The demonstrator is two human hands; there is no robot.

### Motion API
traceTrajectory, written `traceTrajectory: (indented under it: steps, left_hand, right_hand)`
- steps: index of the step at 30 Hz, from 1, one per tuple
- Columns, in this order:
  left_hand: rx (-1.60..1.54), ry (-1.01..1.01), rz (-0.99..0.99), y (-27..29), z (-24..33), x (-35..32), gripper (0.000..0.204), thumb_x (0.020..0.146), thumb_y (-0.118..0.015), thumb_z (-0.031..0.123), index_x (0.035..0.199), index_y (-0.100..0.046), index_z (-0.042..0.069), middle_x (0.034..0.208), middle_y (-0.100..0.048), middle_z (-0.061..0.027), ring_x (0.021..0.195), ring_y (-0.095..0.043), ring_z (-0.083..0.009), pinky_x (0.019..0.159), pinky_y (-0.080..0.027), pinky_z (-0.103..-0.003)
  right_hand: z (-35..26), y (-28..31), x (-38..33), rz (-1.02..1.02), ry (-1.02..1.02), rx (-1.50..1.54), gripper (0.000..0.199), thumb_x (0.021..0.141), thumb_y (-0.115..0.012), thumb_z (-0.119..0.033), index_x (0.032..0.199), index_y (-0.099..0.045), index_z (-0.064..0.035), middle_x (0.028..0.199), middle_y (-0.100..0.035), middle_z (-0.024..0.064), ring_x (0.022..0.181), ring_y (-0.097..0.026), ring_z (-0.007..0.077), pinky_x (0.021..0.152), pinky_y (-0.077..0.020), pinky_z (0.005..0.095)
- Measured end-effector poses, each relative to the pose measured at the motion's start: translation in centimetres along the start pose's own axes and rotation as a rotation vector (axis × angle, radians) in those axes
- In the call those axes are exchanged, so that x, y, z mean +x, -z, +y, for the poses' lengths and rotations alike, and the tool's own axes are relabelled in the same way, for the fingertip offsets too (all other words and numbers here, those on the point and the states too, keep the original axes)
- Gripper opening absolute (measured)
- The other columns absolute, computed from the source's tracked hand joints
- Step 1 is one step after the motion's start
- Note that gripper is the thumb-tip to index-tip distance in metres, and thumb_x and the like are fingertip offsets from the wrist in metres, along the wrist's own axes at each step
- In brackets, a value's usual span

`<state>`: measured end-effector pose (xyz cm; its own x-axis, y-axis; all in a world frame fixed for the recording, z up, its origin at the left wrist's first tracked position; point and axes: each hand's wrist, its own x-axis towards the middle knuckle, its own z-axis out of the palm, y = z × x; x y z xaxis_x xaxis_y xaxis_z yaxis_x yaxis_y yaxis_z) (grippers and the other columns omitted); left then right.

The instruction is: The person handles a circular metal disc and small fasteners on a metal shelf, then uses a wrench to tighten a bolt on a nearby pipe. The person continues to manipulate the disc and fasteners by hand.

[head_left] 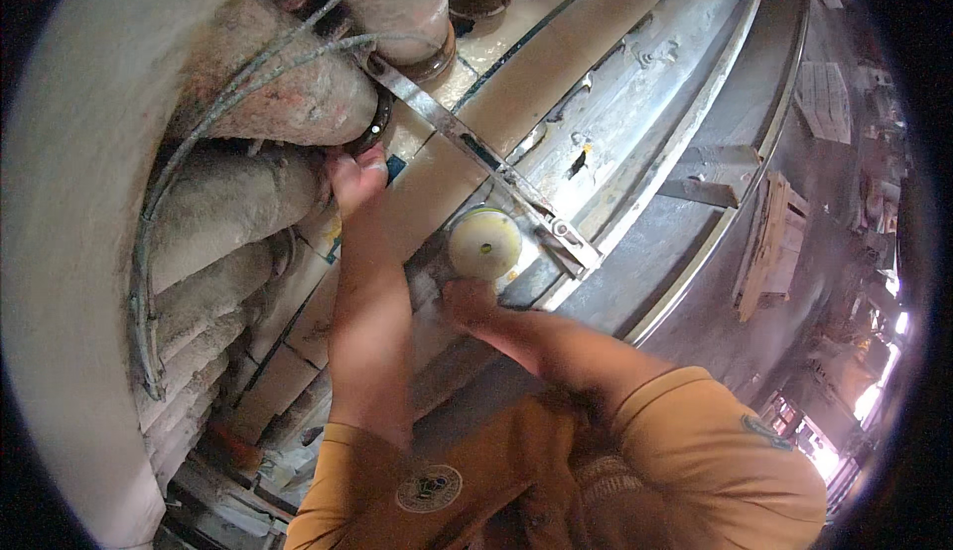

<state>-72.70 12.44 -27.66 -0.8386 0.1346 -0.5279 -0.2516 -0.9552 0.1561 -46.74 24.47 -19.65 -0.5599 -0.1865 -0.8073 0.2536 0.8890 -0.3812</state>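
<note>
My left hand (359,179) reaches far in on the left, its fingers curled up close to a dark ring (377,123) at the end of a thick, dusty, reddish cone-shaped piece (298,83). Whatever those fingers hold, if anything, cannot be made out. Near the middle, my right hand (469,302) is at the lower edge of a round pale-yellow disc (484,243) with a small hole at its centre. The hand appears to grip it, though most fingers are hidden. A flat metal bar (447,128) runs above both hands, from the cone-shaped piece to a bracket (573,242).
More dusty thick rounded pieces (228,203) line the left beside a pale curved wall (79,203). Grey cables (213,108) hang there. Tan tiled strips (541,83) and long metal rails (685,118) run diagonally. A wooden pallet (772,242) lies on the floor at right.
</note>
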Motion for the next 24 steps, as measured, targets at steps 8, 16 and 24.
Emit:
traceTrajectory:
  steps: [8, 16, 24]
  left_hand:
    - [-0.01, -0.15, 0.148, -1.1, -1.6, -0.4, 0.034, 0.089, -0.06, 0.018, 0.12, -0.056, 0.005, 0.123, -0.059, -0.012, 0.115, -0.056, -0.0294, 0.093, -0.049, -0.046]
    - [-0.057, -0.062, 0.056, 4.9, 0.4, 2.9, 0.03, 0.088, -0.058, 0.018, 0.115, -0.059, 0.003, 0.115, -0.062, -0.013, 0.105, -0.059, -0.0298, 0.089, -0.05, -0.044]
    - [0.143, 0.158, -0.124, 4.7, 0.6, 2.7, 0.026, 0.09, -0.056, 0.024, 0.108, -0.06, 0.006, 0.102, -0.063, -0.0071, 0.079, -0.062, -0.0196, 0.057, -0.049, -0.025]
  right_hand:
    - [1.4, 0.7, -0.9, 0.362, 0.333, 0.216, 0.029, 0.087, -0.053, -0.027, 0.103, -0.061, -0.0041, 0.085, -0.065, 0.02, 0.078, -0.064, 0.0357, 0.072, -0.0507, 0.0447]
    - [-1.9, 16.0, 3.9, 0.663, 0.422, 0.765, 0.034, 0.098, -0.042, -0.032, 0.11, -0.055, -0.0029, 0.082, -0.061, 0.0197, 0.077, -0.06, 0.0361, 0.071, -0.047, 0.0426]
    - [-1.8, 18.5, 8.3, 0.738, 0.476, 0.608, 0.03, 0.095, -0.044, -0.029, 0.093, -0.055, -0.001, 0.09, -0.059, 0.0249, 0.092, -0.056, 0.0434, 0.076, -0.0448, 0.0474]
